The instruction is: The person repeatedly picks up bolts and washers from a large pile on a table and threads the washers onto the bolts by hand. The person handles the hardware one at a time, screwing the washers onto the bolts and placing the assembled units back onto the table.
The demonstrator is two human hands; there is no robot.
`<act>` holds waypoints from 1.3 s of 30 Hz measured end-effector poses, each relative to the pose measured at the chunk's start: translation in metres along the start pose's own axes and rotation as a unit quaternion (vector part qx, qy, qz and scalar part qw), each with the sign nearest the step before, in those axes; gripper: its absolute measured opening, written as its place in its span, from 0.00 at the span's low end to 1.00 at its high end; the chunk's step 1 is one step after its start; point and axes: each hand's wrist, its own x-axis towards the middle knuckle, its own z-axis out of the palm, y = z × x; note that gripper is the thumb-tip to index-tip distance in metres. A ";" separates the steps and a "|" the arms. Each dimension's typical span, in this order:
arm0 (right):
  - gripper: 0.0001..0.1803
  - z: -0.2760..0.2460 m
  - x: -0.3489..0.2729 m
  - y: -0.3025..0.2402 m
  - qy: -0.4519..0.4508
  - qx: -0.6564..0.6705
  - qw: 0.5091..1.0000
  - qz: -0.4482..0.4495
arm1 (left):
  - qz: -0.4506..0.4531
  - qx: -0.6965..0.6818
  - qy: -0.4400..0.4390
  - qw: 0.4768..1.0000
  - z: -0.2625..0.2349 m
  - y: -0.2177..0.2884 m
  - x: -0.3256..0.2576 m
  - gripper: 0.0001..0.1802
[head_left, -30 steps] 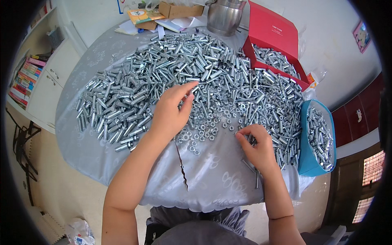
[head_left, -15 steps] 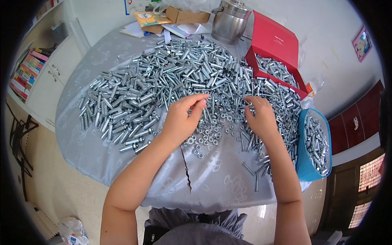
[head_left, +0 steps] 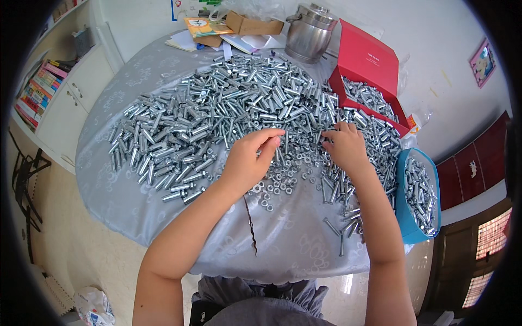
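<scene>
A wide heap of silver bolts and sleeves (head_left: 228,108) covers a round table under a grey cloth (head_left: 283,244). My left hand (head_left: 247,163) hovers at the heap's near edge, thumb and forefinger pinched on a thin bolt (head_left: 285,143) that hangs from the fingertips. Loose nuts (head_left: 277,185) lie just below that hand. My right hand (head_left: 343,145) rests palm down on the heap a little to the right, its fingertips buried among the parts. Whether it grips anything is hidden. A few long bolts (head_left: 340,217) lie beside my right forearm.
A red box (head_left: 370,60) with bolts stands open at the back right. A blue tub (head_left: 403,195) of parts hangs at the table's right edge. A steel pot (head_left: 310,32), papers and a cardboard box (head_left: 253,24) sit at the back. A white cabinet (head_left: 76,92) stands left.
My right hand moved from the table's near side up into the heap. My left hand closed from a reaching spread into a pinch and shifted slightly right.
</scene>
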 end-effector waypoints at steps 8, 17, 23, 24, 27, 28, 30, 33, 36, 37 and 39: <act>0.12 -0.001 0.007 0.011 0.023 0.012 0.991 -0.132 | -0.002 0.005 -0.009 1.000 -0.001 0.000 0.000 0.12; 0.10 -0.004 -0.012 0.002 0.005 0.105 0.981 -0.161 | -0.068 -0.107 -0.027 0.992 0.004 -0.002 -0.001 0.13; 0.09 -0.042 -0.045 -0.022 0.020 0.319 0.946 -0.060 | -0.134 -0.250 -0.020 0.959 0.004 0.005 0.002 0.13; 0.09 -0.043 -0.056 -0.027 -0.021 0.385 0.923 -0.008 | -0.149 -0.257 -0.024 0.954 0.004 0.006 0.000 0.13; 0.09 -0.044 -0.079 -0.042 -0.003 0.423 0.906 -0.006 | -0.175 -0.275 -0.042 0.945 0.010 0.011 -0.003 0.12; 0.10 -0.043 -0.084 -0.047 -0.012 0.444 0.896 0.005 | -0.184 -0.277 -0.048 0.942 0.012 0.012 -0.005 0.12; 0.09 -0.039 -0.088 -0.052 -0.021 0.500 0.863 0.068 | -0.182 -0.265 -0.057 0.945 0.015 0.018 -0.006 0.11; 0.10 -0.024 -0.092 -0.051 0.014 0.498 0.862 0.089 | -0.185 -0.259 -0.071 0.945 0.017 0.017 -0.007 0.11; 0.10 -0.017 -0.097 -0.054 0.038 0.484 0.866 0.120 | -0.191 -0.258 -0.076 0.944 0.020 0.012 -0.010 0.10; 0.10 -0.017 -0.096 -0.053 0.050 0.483 0.867 0.115 | -0.197 -0.282 -0.075 0.936 0.021 0.013 -0.010 0.10; 0.09 -0.018 -0.098 -0.052 0.053 0.478 0.868 0.119 | -0.211 -0.283 -0.079 0.932 0.022 0.013 -0.010 0.11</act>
